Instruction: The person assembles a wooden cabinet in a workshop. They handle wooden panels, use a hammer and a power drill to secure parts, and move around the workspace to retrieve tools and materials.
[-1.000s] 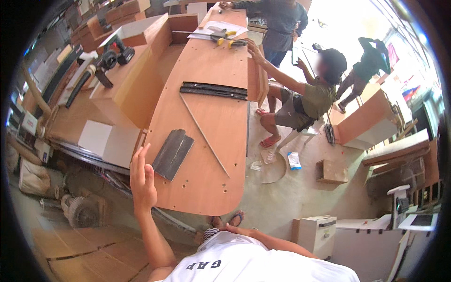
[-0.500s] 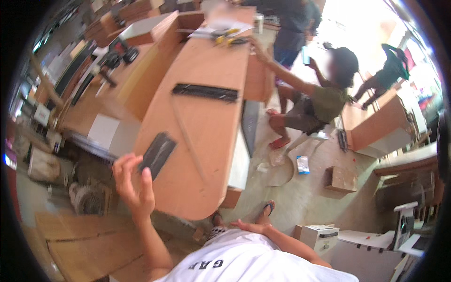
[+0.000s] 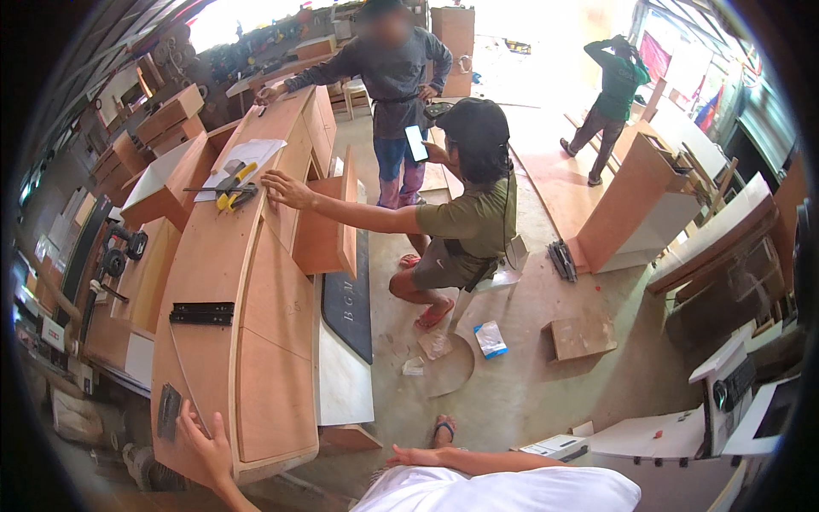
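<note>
Zero held: left hand point(image 3: 207, 444) spread near dark slab point(image 3: 168, 412), lower end of thin rod point(image 3: 188, 376) unclear; right hand point(image 3: 415, 456) loose by cut-off white shirt point(image 3: 512, 491). Dark panel point(image 3: 345, 307): pale lettering.

Floor point(image 3: 529, 392): was grey and smooth, with dim shadow towards the lower right.
Light: glared white across the far end point(image 3: 546, 77).
Right wall point(image 3: 751, 128): looked pale and ribbed.
Wooden cabinet point(image 3: 636, 205): stood on the floor at right.
Stool point(image 3: 355, 89): stood towards the back.

Smooth, matt wooden cabinet point(image 3: 213, 271)
</note>
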{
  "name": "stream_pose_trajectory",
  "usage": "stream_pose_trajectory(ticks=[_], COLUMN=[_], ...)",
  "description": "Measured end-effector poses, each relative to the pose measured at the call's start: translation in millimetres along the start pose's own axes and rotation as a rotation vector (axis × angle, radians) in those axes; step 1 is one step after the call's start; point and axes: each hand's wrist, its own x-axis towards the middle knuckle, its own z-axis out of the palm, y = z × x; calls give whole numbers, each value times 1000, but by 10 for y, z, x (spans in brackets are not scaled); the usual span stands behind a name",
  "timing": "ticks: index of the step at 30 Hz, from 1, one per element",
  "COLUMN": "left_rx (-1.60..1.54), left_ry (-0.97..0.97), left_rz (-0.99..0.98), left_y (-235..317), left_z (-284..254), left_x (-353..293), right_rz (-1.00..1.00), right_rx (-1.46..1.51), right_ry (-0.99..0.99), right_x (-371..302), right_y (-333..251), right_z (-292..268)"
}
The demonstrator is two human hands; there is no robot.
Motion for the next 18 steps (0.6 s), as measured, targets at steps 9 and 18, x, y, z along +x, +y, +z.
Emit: stream_pose_trajectory(ticks=[9,18], left_rx=[31,-781], left_ry=[85,358], left_rz=[20,501], left_y=[-29,1595], left_z=[-69,711], left_x=[-80,-264], right_rz=[149,-54], right_rx=[-241,-340], right_ry=[389,1039], right_x=[-940,-2109], right_y=[-614,-326], right_z=[-265,-1706])
